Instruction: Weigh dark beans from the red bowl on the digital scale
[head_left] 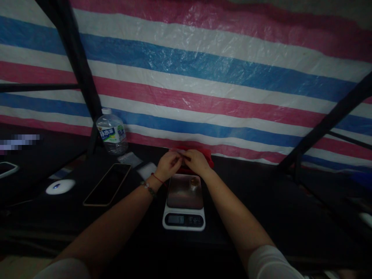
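A crumpled, glossy red plastic bag [208,156] lies at the back of the black table [247,209], against the striped sheet [232,89]. Over it the left hand [168,165] and right hand [198,163] reach in from either side, wrists bent inward, fingers curled and fingertips nearly meeting; whether they pinch anything is too dim to tell. Just nearer stands a white scale [180,197], its metal plate bearing a small gold-topped container [194,183]. Farther left lie a phone [108,184] and a clear bottle [112,133].
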Demonstrator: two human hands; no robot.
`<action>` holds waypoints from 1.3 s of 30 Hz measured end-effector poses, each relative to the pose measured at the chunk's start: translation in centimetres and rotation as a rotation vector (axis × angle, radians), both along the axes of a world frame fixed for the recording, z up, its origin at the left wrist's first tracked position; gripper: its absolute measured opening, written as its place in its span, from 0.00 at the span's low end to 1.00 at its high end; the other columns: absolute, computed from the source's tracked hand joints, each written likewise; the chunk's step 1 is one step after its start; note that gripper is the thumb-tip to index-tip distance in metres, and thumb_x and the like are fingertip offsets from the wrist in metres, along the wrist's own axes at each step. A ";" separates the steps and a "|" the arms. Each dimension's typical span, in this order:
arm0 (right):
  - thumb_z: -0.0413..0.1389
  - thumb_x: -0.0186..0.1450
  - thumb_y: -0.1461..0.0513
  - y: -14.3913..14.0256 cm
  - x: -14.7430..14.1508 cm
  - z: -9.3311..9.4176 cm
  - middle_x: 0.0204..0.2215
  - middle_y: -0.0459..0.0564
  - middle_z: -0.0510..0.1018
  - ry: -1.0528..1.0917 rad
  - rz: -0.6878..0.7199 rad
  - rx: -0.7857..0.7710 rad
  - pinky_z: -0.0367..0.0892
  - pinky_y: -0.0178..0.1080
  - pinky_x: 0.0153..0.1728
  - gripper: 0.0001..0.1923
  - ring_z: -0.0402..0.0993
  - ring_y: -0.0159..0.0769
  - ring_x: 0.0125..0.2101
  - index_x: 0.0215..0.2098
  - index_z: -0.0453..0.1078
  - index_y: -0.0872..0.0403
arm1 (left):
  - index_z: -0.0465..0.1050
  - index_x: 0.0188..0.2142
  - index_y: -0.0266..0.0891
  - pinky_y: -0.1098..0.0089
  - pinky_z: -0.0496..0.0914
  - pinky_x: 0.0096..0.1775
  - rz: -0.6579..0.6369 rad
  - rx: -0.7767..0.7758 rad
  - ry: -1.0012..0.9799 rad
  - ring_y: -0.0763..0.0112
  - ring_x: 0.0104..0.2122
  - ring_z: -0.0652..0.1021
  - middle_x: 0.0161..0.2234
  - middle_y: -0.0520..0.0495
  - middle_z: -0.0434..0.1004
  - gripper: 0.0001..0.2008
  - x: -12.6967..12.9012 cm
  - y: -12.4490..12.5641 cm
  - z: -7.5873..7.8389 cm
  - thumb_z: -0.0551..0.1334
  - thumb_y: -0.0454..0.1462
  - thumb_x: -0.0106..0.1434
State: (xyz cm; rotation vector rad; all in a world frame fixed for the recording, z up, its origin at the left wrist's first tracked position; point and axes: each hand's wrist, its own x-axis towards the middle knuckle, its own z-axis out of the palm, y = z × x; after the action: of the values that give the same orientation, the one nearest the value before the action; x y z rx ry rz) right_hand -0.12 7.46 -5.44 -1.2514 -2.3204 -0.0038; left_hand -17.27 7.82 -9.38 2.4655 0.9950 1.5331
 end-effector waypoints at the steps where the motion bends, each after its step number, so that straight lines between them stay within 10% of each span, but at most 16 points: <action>1: 0.56 0.64 0.63 0.0 0.0 0.0 0.38 0.51 0.77 0.013 -0.026 -0.008 0.64 0.38 0.44 0.14 0.72 0.37 0.40 0.47 0.73 0.52 | 0.73 0.38 0.38 0.63 0.69 0.45 -0.008 0.053 0.047 0.64 0.40 0.76 0.39 0.44 0.77 0.09 -0.3 0.1 0.2 0.58 0.35 0.58; 8: 0.63 0.57 0.62 -0.1 0.1 -0.4 0.41 0.50 0.75 0.116 0.069 -0.090 0.65 0.39 0.45 0.17 0.70 0.37 0.42 0.46 0.73 0.53 | 0.60 0.60 0.40 0.51 0.51 0.60 0.067 0.019 0.304 0.50 0.58 0.65 0.58 0.39 0.66 0.38 -1.1 0.6 0.3 0.66 0.43 0.50; 17: 0.52 0.65 0.62 -1.5 3.0 2.0 0.33 0.49 0.74 0.380 0.058 -0.092 0.66 0.41 0.42 0.08 0.70 0.35 0.36 0.34 0.73 0.56 | 0.70 0.47 0.40 0.53 0.58 0.56 0.119 -0.108 0.268 0.54 0.47 0.73 0.45 0.42 0.76 0.27 -0.9 0.5 0.4 0.68 0.45 0.47; 24: 0.67 0.52 0.55 -6.8 7.7 -2.5 0.53 0.55 0.71 0.399 0.183 -0.443 0.61 0.47 0.55 0.34 0.68 0.43 0.53 0.55 0.66 0.51 | 0.70 0.48 0.38 0.60 0.65 0.50 0.071 -0.154 0.259 0.55 0.46 0.75 0.46 0.41 0.76 0.28 -0.9 1.2 -0.3 0.68 0.46 0.49; 32: 0.65 0.54 0.58 -8.0 5.7 -4.2 0.45 0.52 0.75 0.335 0.105 -0.316 0.62 0.48 0.52 0.19 0.70 0.42 0.48 0.43 0.72 0.53 | 0.70 0.51 0.39 0.57 0.62 0.50 0.097 -0.233 0.305 0.51 0.49 0.74 0.48 0.40 0.76 0.35 -0.6 0.9 -0.4 0.69 0.54 0.46; 39: 0.63 0.54 0.59 -5.9 5.4 -3.9 0.41 0.51 0.77 0.702 0.137 -0.431 0.68 0.43 0.47 0.19 0.75 0.38 0.42 0.43 0.69 0.54 | 0.72 0.48 0.39 0.59 0.62 0.50 0.006 -0.244 0.322 0.53 0.48 0.74 0.47 0.41 0.77 0.30 -0.4 0.3 0.2 0.68 0.52 0.49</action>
State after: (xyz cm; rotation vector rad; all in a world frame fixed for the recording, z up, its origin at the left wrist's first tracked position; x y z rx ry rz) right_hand 5.23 1.55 -9.36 -1.0412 -1.8137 0.8769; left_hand -17.65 8.11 -9.18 2.5758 1.1559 0.9616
